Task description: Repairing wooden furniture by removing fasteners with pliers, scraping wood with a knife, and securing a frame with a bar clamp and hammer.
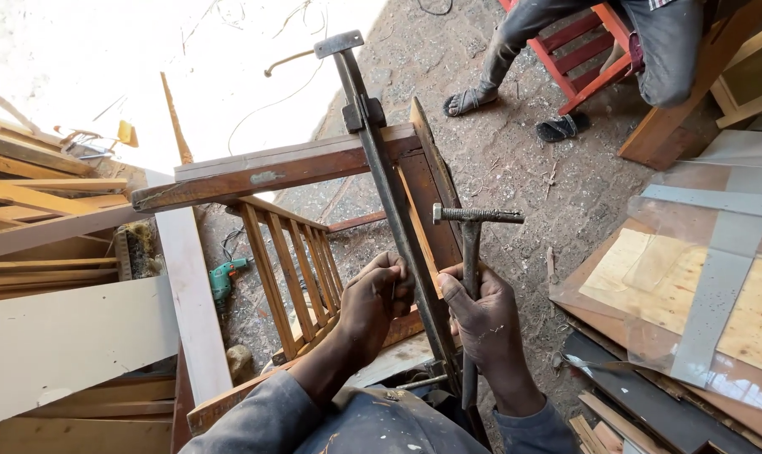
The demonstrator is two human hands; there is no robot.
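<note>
While your right hand (489, 315) wraps shut around the shaft of a metal hammer (472, 252), thumb laid up along it, the hammer's ridged steel head stands level above your knuckles, just right of the long bar clamp (389, 181). Your left hand (377, 298) is curled closed against that dark bar, its fingertips pinching something thin against the steel, though you cannot tell from this angle whether that is a nail or only the bar's edge. The clamp runs from beside your wrists up and away, crossing the top rail of a wooden chair frame (272, 172), where its sliding block sits on the reddish rail and its end cap pokes beyond. The frame lies tilted before you, its row of pale slats (293, 261) slanting down toward your left forearm. Left of it, a white painted board (192, 294) leans past a stack of timber planks (36, 193), and a green power drill (225, 276) rests on the dirt floor between them. To your right, plywood sheets under clear film (692, 286) lie piled. Farther off, another person's legs in sandals (515, 84) stand by a red chair (587, 59).
</note>
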